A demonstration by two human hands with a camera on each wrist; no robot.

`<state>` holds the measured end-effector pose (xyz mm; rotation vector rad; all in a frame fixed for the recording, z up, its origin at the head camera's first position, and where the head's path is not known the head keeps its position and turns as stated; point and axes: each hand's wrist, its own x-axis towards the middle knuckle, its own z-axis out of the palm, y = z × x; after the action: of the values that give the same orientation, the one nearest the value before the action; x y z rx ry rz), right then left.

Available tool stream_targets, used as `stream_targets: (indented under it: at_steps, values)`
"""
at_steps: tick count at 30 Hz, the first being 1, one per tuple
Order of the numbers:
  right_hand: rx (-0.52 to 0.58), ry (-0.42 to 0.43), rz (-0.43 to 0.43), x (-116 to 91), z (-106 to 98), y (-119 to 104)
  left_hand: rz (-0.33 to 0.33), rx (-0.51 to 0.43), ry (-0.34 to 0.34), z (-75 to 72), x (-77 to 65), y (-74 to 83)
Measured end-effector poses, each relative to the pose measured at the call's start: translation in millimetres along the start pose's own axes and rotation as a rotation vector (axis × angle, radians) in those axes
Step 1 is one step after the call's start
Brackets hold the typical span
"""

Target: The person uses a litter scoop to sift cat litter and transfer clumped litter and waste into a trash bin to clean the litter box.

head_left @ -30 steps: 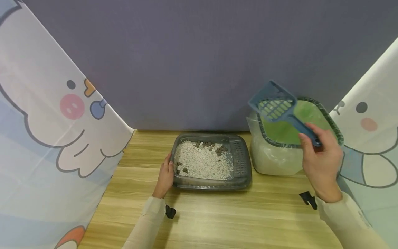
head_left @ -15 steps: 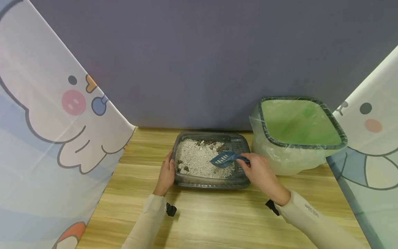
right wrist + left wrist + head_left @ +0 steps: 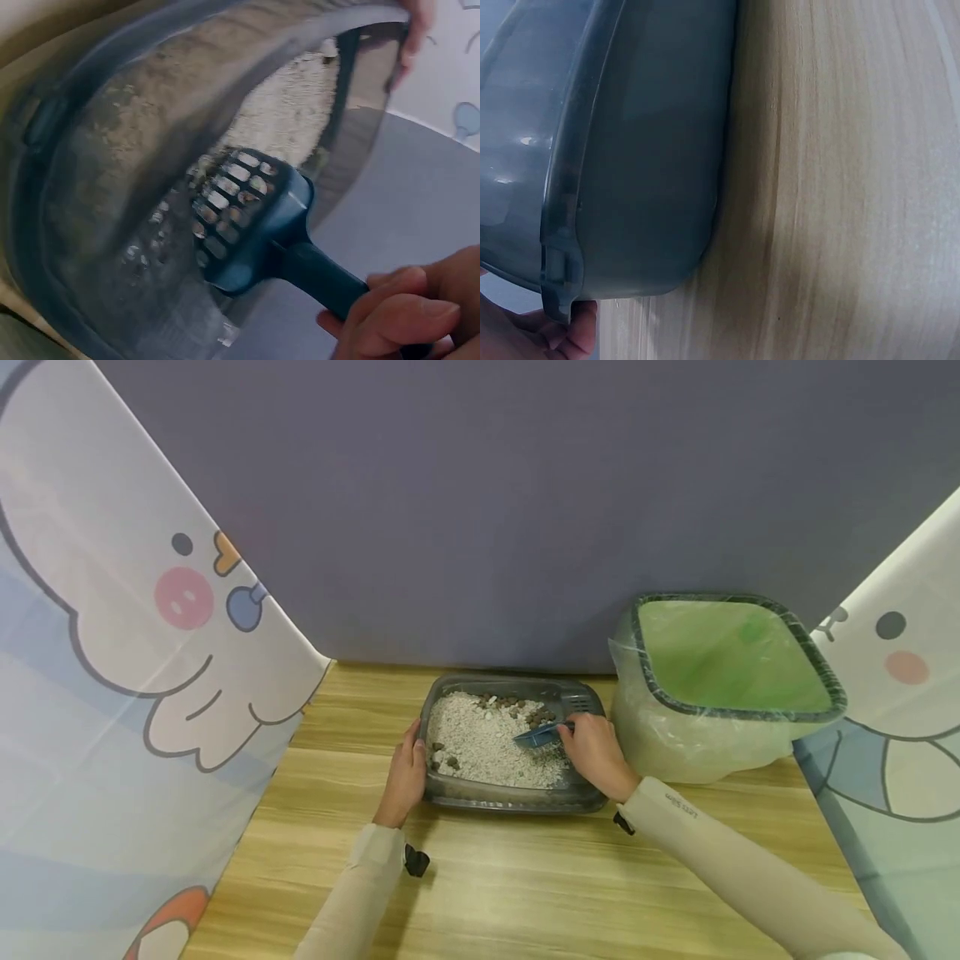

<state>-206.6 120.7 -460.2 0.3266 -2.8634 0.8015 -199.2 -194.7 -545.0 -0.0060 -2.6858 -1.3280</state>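
Wood-grain table (image 3: 517, 885): left hand (image 3: 402, 783), fingers curled, grips grey rectangular plastic tray (image 3: 517, 804); right hand (image 3: 597, 756), fingers curled, grips slotted blue plastic scoop (image 3: 277, 251).

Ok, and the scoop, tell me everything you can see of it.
The scoop is dark blue and looks like plastic, with a wide blade pierced by rows of rounded slots and a narrower handle. The right hand grips the handle. The scoop is tilted over the right part of the litter in the tray, its blade pointing left in the head view. I can't tell whether the blade touches or carries any litter.
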Motion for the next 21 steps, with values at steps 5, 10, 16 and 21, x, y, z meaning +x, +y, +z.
stream_targets:
  at_steps: [5,10,16,21]
  values:
    - [0.027,0.013,0.039,8.2,14.5,12.0,-0.005,-0.005,-0.009,1.1,0.6,0.6]
    - [-0.034,-0.054,0.085,15.1,23.3,24.5,0.000,0.004,-0.006,0.3,1.6,1.2]
    - [-0.108,-0.184,0.095,26.5,28.7,27.5,0.011,0.020,-0.009,-1.9,2.6,0.2]
    - [-0.088,-0.219,0.106,34.4,32.1,30.2,0.030,0.011,-0.011,-2.6,3.6,-1.3]
